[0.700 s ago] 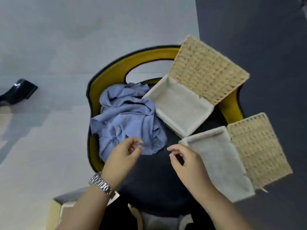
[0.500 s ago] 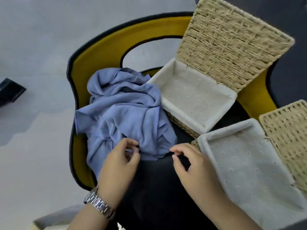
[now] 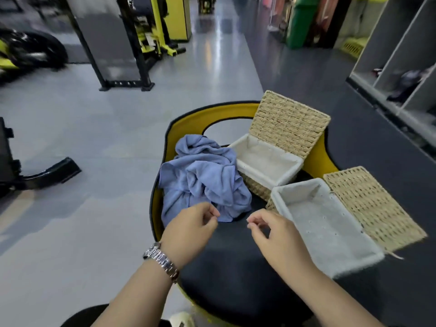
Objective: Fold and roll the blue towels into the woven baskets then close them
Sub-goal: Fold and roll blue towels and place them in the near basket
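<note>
A crumpled heap of blue towels lies on the left of a dark seat cushion. Two woven baskets with white liners stand to its right, both with lids swung open: the far basket and the near basket. Both liners hold nothing. My left hand, with a metal watch on its wrist, pinches the near hem of the towel heap. My right hand hovers just right of that hem, between the towels and the near basket. Its thumb and forefinger are pinched together on nothing that I can see.
The cushion sits in a yellow chair with a black-edged rim. Grey floor spreads to the left, with black and yellow gym machines at the back. Grey shelving stands at the right. A black machine foot lies on the floor at left.
The view has lifted from looking straight down to looking forward, so the room now shows. Both hands stay at the towel's near hem, with the right hand a little farther from it.
</note>
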A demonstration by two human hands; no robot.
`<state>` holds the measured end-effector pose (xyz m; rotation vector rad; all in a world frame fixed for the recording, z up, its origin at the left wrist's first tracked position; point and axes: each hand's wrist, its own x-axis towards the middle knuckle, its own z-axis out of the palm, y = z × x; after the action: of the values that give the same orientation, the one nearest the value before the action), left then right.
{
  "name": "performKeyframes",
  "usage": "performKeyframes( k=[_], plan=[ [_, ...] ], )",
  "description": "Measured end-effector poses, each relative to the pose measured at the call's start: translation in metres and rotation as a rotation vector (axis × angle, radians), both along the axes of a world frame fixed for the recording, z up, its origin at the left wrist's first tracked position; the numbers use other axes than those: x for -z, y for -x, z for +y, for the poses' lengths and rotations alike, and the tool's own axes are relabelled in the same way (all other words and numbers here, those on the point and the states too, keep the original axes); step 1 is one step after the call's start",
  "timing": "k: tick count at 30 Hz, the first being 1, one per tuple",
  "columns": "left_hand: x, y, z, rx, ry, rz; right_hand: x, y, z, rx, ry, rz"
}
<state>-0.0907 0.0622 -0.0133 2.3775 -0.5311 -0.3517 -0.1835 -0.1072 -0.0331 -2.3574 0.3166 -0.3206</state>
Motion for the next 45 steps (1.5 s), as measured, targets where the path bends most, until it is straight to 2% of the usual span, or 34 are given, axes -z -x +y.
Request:
performKeyframes(
  k=[5, 8, 11, 16, 19, 21, 24, 27, 30, 32, 33, 34, 37, 39, 41, 42, 45],
  plan=[
    [-0.014, 0.003, 0.009, -0.097, 0.007, -0.112, -0.021, -0.007, 0.016, -0.007, 0.016, -0.006],
    [-0.023, -0.008, 0.004, -0.049, 0.023, -0.162, -0.015, -0.016, 0.017, 0.026, 0.002, -0.046],
    [-0.023, -0.023, -0.001, -0.094, 0.097, -0.156, 0.008, -0.029, 0.01, 0.05, 0.031, -0.044],
    [-0.006, -0.036, 0.005, -0.035, -0.039, -0.085, 0.034, -0.081, -0.001, 0.067, 0.054, -0.002],
    [-0.001, -0.043, 0.013, -0.017, -0.087, -0.132, 0.046, -0.126, -0.006, 0.143, 0.052, -0.015],
    [0.0, -0.046, 0.017, -0.023, -0.061, -0.119, 0.049, -0.153, -0.005, 0.195, -0.012, 0.062],
    [-0.002, -0.049, 0.017, -0.031, -0.005, -0.066, 0.048, -0.172, 0.002, 0.201, 0.055, 0.164],
    [-0.002, -0.051, 0.019, -0.037, 0.004, -0.077, 0.034, -0.149, 0.012, 0.205, 0.074, 0.047],
    [-0.001, -0.048, 0.018, -0.014, -0.026, -0.113, 0.009, -0.106, 0.011, 0.199, 0.315, -0.148],
    [0.001, -0.043, 0.014, 0.006, -0.023, -0.123, -0.01, -0.077, 0.007, 0.176, 0.382, -0.258],
    [0.002, -0.041, 0.011, 0.014, -0.024, -0.127, -0.018, -0.064, 0.005, 0.133, 0.355, -0.244],
    [0.002, -0.038, 0.009, 0.023, -0.027, -0.123, -0.025, -0.052, 0.006, 0.089, 0.283, -0.139],
    [0.005, -0.03, 0.004, 0.087, -0.049, -0.078, -0.019, -0.025, 0.008, -0.005, 0.148, 0.443],
    [0.008, -0.026, 0.001, 0.133, -0.099, -0.068, -0.001, -0.016, 0.003, -0.063, 0.145, 0.585],
    [0.012, -0.024, -0.002, 0.152, -0.144, -0.069, 0.017, -0.017, -0.003, -0.144, 0.12, 0.657],
    [0.015, -0.024, -0.003, 0.158, -0.16, -0.069, 0.026, -0.021, -0.006, -0.132, 0.081, 0.629],
    [0.025, -0.025, -0.005, 0.171, -0.216, -0.075, 0.05, -0.036, -0.007, 0.069, -0.063, 0.413]
  ],
)
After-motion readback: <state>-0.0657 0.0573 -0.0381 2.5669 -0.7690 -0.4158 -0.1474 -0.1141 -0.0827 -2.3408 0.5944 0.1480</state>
